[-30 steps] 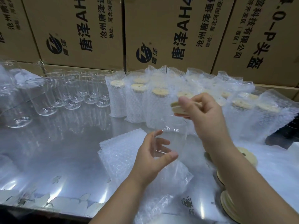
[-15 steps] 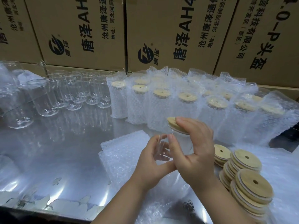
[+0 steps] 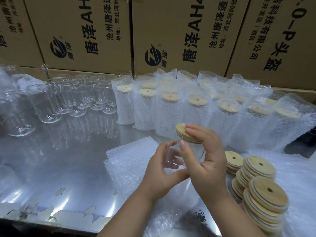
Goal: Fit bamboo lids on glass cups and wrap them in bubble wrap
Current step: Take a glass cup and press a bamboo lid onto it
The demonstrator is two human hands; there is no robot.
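Bamboo lid (image 3: 182, 131) tilted on glass cup (image 3: 195, 153); right hand (image 3: 209, 162) pinches lid, left hand (image 3: 159, 171) grips cup

Had the clear glass cup (image 3: 195, 153) gripped in my left hand (image 3: 162, 171) above the flat bubble wrap sheet (image 3: 130, 156). The round bamboo lid (image 3: 182, 130) sat at a slant on its rim, held by my right hand (image 3: 206, 161). Spare lids (image 3: 263, 199) were stacked just right of it, and wrapped cups (image 3: 171, 113) stood in rows behind.
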